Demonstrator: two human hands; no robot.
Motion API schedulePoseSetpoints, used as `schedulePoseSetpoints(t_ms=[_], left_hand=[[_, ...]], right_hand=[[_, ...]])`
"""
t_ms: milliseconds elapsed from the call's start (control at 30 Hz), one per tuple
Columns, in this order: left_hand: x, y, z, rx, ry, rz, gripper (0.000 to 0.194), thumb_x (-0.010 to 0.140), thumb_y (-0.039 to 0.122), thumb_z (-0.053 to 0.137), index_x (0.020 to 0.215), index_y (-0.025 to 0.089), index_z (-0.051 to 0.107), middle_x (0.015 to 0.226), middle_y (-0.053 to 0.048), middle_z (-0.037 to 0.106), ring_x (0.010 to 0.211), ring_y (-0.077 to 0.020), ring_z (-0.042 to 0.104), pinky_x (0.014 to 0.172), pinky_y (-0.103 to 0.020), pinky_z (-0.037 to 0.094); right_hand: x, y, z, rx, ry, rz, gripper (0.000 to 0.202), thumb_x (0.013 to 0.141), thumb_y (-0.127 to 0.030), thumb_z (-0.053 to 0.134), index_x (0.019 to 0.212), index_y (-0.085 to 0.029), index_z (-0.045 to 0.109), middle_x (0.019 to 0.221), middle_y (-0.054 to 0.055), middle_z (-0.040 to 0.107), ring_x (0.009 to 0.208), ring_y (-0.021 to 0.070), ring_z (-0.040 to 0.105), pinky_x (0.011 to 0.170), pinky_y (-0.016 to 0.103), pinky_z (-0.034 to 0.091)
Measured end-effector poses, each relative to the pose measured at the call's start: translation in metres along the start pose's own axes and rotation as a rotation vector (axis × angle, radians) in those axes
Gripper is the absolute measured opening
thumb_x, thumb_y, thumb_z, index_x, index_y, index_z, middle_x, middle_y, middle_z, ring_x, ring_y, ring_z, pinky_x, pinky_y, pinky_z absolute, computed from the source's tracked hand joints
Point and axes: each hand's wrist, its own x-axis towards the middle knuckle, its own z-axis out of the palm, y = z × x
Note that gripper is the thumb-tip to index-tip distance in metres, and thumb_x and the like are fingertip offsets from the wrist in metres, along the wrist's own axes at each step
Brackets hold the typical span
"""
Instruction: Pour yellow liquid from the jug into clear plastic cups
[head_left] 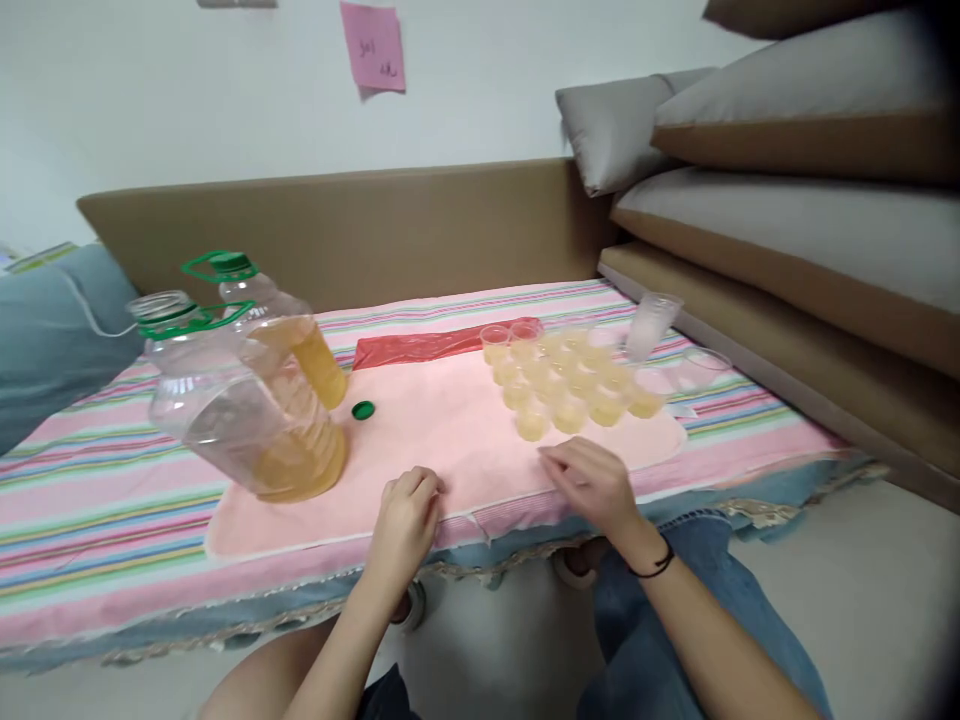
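Note:
My left hand [409,505] rests at the front edge of the cloth-covered table, its fingers curled in and nothing visible in it. My right hand [592,482] is just in front of the clear plastic cups [568,412], fingers loosely bent and a little apart, holding nothing. The cups stand in close rows, several of them, with pale yellow liquid inside. To the left stands a big clear jug [240,400] without its cap, low on yellow liquid. Behind it is a second jug [304,340] with a green cap. A loose green cap [363,410] lies beside them.
A stack of clear cups [652,325] stands at the right, near a cup lying on its side [701,370]. Red plastic film [420,348] stretches along the back of the pink mat [435,420]. Grey-brown cushions [795,220] pile up at the right; a blue cushion [60,330] is at left.

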Motion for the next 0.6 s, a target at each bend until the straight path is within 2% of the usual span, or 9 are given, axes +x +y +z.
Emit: schedulePoseSetpoints(t_ms=[100,167,233,300,400,500,600], left_hand=[[0.006,0.003,0.004,-0.037,0.052,0.069,0.018,0.089,0.010,0.043,0.091,0.020,0.058,0.094,-0.004,0.064,0.086,-0.0201,0.059,0.078,-0.035,0.042],[0.010,0.006,0.005,-0.038,0.067,0.108,0.020,0.088,0.010,0.043,0.090,0.021,0.059,0.093,-0.004,0.065,0.085,-0.0199,0.059,0.077,-0.034,0.042],[0.014,0.009,0.006,-0.039,0.078,0.138,0.021,0.087,0.009,0.042,0.089,0.021,0.060,0.092,-0.004,0.065,0.083,-0.0197,0.059,0.075,-0.034,0.042],[0.018,0.012,0.007,-0.041,0.089,0.156,0.022,0.086,0.009,0.041,0.088,0.021,0.060,0.090,-0.004,0.066,0.081,-0.0197,0.059,0.074,-0.034,0.042],[0.024,0.016,0.008,-0.042,0.099,0.157,0.023,0.083,0.010,0.042,0.085,0.021,0.061,0.088,-0.004,0.067,0.080,-0.0204,0.059,0.073,-0.034,0.043],[0.029,0.019,0.009,-0.083,0.104,0.125,0.023,0.082,0.010,0.041,0.083,0.022,0.061,0.087,-0.004,0.067,0.079,-0.0204,0.060,0.072,-0.034,0.044],[0.032,0.022,0.009,-0.152,0.109,0.078,0.024,0.080,0.010,0.039,0.082,0.022,0.060,0.084,-0.003,0.067,0.078,-0.0198,0.061,0.071,-0.034,0.045]], right_hand=[[0.004,0.044,-0.050,-0.095,0.360,0.204,0.008,0.090,-0.026,0.061,0.091,-0.023,0.068,0.086,0.003,0.071,0.078,0.0174,0.064,0.075,0.034,0.052],[0.005,0.081,-0.082,-0.141,0.588,0.361,0.018,0.092,-0.031,0.058,0.105,-0.021,0.065,0.098,0.005,0.068,0.089,0.0189,0.064,0.080,0.037,0.051],[0.007,0.120,-0.108,-0.136,0.703,0.510,0.032,0.090,-0.034,0.062,0.118,-0.019,0.058,0.106,0.006,0.066,0.095,0.0198,0.063,0.083,0.039,0.053],[0.007,0.158,-0.126,-0.104,0.721,0.658,0.035,0.091,-0.036,0.063,0.120,-0.018,0.057,0.112,0.006,0.064,0.095,0.0196,0.064,0.082,0.041,0.055],[0.009,0.202,-0.137,-0.048,0.650,0.828,0.035,0.093,-0.037,0.061,0.121,-0.018,0.058,0.119,0.007,0.063,0.097,0.0200,0.064,0.082,0.041,0.056],[0.014,0.230,-0.135,-0.020,0.590,0.897,0.037,0.092,-0.037,0.061,0.124,-0.019,0.057,0.125,0.008,0.061,0.104,0.0222,0.063,0.087,0.045,0.055],[0.020,0.247,-0.128,-0.007,0.580,0.912,0.039,0.092,-0.037,0.062,0.126,-0.019,0.055,0.129,0.009,0.059,0.109,0.0238,0.061,0.090,0.047,0.053]])
